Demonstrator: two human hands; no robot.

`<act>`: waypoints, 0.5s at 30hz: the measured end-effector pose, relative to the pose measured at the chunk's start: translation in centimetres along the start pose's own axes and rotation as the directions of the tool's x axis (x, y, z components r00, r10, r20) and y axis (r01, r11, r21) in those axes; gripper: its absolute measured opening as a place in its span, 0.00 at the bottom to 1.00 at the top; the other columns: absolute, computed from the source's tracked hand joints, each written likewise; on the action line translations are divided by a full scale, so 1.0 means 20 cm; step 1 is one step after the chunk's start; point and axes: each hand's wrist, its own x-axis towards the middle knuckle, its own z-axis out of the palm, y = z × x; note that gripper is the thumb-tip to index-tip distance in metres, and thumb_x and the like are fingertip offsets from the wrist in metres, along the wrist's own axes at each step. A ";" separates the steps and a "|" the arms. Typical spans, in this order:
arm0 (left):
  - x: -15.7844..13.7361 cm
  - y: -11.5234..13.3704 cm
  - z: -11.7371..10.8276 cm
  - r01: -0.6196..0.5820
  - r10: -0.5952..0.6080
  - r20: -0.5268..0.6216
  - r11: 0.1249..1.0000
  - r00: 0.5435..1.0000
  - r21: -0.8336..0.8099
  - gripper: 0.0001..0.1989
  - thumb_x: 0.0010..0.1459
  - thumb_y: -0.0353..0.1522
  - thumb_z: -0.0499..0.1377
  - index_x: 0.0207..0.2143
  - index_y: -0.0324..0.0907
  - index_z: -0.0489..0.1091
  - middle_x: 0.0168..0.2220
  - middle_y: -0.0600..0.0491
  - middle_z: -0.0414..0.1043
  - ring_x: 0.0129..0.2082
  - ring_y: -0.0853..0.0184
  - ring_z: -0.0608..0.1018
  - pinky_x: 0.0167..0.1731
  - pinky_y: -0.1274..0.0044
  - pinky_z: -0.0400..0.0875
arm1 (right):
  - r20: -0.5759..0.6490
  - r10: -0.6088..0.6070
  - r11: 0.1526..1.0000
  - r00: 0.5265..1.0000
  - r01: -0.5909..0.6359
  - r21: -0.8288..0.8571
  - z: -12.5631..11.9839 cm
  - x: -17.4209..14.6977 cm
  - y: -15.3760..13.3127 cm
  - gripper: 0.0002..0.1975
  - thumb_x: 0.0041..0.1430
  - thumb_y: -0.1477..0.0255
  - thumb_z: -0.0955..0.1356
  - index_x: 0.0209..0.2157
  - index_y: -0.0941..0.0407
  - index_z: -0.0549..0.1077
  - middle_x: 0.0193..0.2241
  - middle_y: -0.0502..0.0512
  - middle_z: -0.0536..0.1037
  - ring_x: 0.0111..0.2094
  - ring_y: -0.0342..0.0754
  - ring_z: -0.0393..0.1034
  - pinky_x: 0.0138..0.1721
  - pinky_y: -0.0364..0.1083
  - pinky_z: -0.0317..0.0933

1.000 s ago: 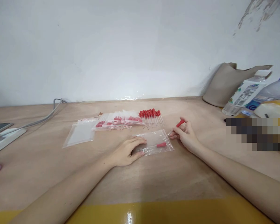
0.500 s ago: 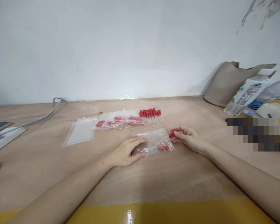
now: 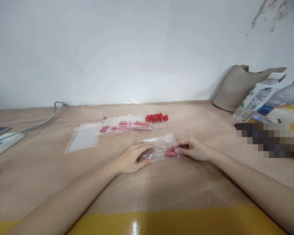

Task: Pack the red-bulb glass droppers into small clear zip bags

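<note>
Couldn't read the bottle label [image 3: 257, 97]! Held left hand [image 3: 132, 158] spread on zip-lock bag [image 3: 159, 143], right hand [image 3: 191, 148] at its edge, couldn't tell if pinching; had room on the counter [image 3: 166, 186] nearside.

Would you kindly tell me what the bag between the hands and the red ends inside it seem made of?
Bag: thin, glossy plastic film, judging by its glints and transparency. Red ends: perhaps rubber or plastic, given their even colour; finish unclear.
</note>
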 end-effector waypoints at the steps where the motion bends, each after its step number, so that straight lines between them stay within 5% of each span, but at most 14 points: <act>1: 0.00 0.00 0.00 -0.002 0.002 -0.002 1.000 1.000 0.000 0.23 0.59 0.36 0.55 0.56 0.43 0.57 0.52 0.48 0.65 0.52 0.61 0.68 0.51 0.67 0.62 | -0.019 0.043 0.999 0.999 -0.043 0.018 0.01 0.00 0.00 0.18 0.49 0.60 0.67 0.37 0.58 0.77 0.27 0.54 0.76 0.30 0.45 0.68 0.33 0.44 0.62; 4: 0.00 0.00 0.00 -0.015 0.015 -0.007 1.000 1.000 -0.006 0.22 0.59 0.36 0.55 0.55 0.43 0.57 0.52 0.48 0.65 0.51 0.61 0.68 0.51 0.67 0.63 | -0.084 0.137 0.987 0.987 -0.128 0.101 0.03 0.01 -0.01 0.19 0.46 0.59 0.70 0.34 0.60 0.77 0.25 0.54 0.77 0.27 0.44 0.68 0.30 0.43 0.61; 10: 0.00 -0.01 0.00 -0.015 0.015 -0.009 1.000 1.000 -0.003 0.23 0.59 0.37 0.55 0.55 0.43 0.57 0.52 0.48 0.65 0.51 0.60 0.68 0.51 0.66 0.63 | 0.110 0.128 0.951 0.986 -0.154 0.267 0.01 0.00 -0.03 0.20 0.44 0.62 0.71 0.39 0.58 0.75 0.27 0.50 0.76 0.29 0.43 0.68 0.32 0.42 0.62; 15: 0.01 -0.01 0.00 -0.021 0.021 -0.002 1.000 1.000 0.012 0.22 0.59 0.37 0.54 0.55 0.43 0.59 0.53 0.48 0.64 0.53 0.61 0.67 0.53 0.65 0.61 | -0.025 0.196 0.959 0.980 -0.186 0.214 0.03 0.01 -0.07 0.15 0.36 0.65 0.74 0.28 0.59 0.76 0.15 0.44 0.66 0.19 0.37 0.57 0.22 0.39 0.53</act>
